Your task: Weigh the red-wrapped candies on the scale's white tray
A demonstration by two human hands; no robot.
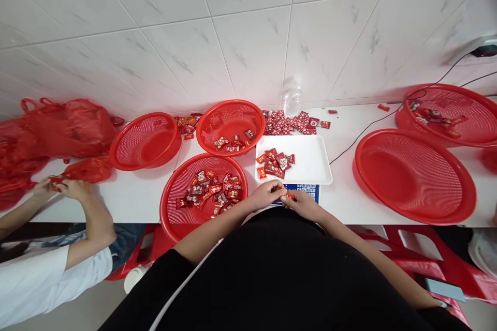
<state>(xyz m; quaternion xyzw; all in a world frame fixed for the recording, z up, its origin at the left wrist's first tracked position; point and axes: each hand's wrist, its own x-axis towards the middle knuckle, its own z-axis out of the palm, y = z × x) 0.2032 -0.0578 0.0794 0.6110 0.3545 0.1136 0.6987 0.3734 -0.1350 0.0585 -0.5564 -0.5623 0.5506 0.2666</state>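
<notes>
My left hand (267,194) and my right hand (305,205) meet in front of my body, fingers pinched together on a small red wrapped candy (289,196). Part of the candy is hidden by the fingers. Just beyond them a white scale tray (312,158) bears a small pile of red wrapped candies (275,164) on its left side. Below it the blue scale keypad (306,191) is partly covered by my hands. Left of my left forearm stands a red basket (166,201) with many mixed wrapped candies (212,189).
Behind are a red basket (231,104) with a few candies, loose candies (277,124) and a clear bottle (292,101). Other red baskets (145,158) (415,176) (446,88) flank me. A black cable (367,126) crosses the table. A co-worker's hands (75,189) handle red bags (73,126).
</notes>
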